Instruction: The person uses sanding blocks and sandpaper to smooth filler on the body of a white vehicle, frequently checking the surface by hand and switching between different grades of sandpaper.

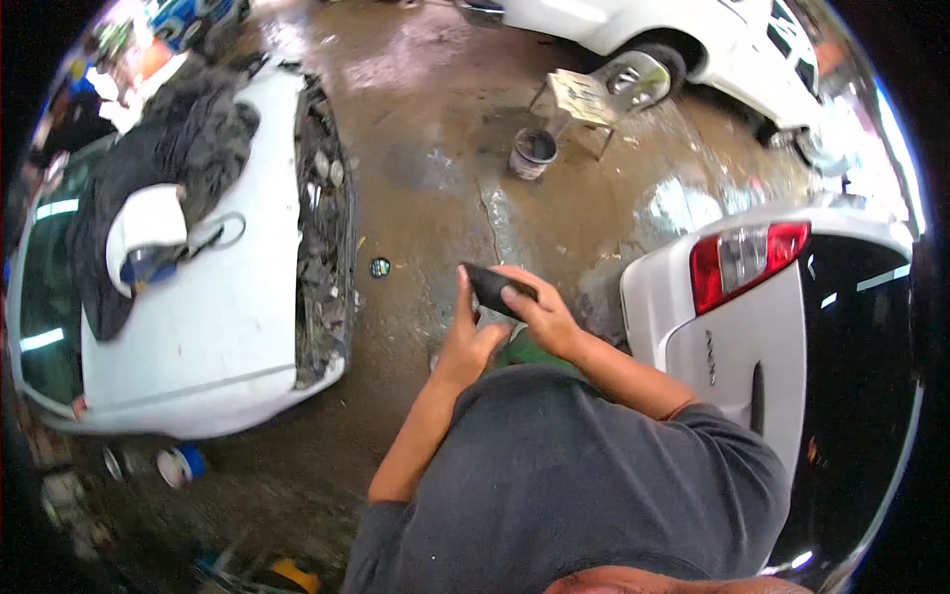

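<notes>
A dark, flat, oblong block [489, 287] is held in front of my body; what kind of block it is I cannot make out. My right hand [544, 312] is closed around it, thumb on the near face and fingers behind the far edge. Beside its left end is my left hand [467, 342], with the forefinger stretched up to the block's corner and the thumb spread away to the right. Its other fingers are mostly hidden.
On my left is a white car body part [218, 327] bearing black cloth [163, 139] and a white cap-like item [148, 228]. A silver car's rear [737, 346] stands close on my right. Ahead are a bucket [532, 154], a chair [584, 97] and a white vehicle [633, 20]; the floor [426, 148] looks wet.
</notes>
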`<state>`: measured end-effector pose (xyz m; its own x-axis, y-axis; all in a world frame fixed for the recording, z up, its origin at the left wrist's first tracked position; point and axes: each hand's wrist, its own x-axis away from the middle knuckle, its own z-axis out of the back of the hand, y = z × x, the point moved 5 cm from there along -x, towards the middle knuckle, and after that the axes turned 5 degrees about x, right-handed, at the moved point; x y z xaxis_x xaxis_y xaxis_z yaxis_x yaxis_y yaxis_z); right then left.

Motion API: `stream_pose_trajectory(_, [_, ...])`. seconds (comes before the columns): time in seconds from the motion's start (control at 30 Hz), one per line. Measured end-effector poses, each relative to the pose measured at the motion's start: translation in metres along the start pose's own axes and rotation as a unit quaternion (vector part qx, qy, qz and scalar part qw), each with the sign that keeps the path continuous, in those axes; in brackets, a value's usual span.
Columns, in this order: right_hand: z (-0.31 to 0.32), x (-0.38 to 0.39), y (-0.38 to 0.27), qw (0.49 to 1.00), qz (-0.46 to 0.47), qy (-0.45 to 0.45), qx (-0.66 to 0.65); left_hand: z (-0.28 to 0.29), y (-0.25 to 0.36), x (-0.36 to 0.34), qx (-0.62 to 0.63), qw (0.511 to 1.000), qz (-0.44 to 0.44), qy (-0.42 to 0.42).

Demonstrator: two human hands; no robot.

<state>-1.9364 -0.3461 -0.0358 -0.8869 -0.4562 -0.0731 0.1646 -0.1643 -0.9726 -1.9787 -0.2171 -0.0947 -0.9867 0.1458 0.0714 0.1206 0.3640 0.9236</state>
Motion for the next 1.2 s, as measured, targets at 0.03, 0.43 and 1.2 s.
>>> stream_pose_trajectory(0.03, [-0.003, -0.002, 0.0, 1.0, 0.003, -0.011, 0.007, 0.004, 0.006, 0.001, 0.001, 0.999, 0.04, -0.018])
stream_pose_trajectory(0.43, [-0.024, 0.0, -0.037, 0.936, 0.331, -0.088, 0.079, 0.022, 0.038, 0.002, -0.403, 0.913, -0.033, 0.052])
stream_pose_trajectory(1.2, [0.212, 0.007, 0.015, 0.96, 0.152, 0.197, 0.127, -0.182, -0.002, -0.099, -0.163, 0.982, -0.086, -0.031])
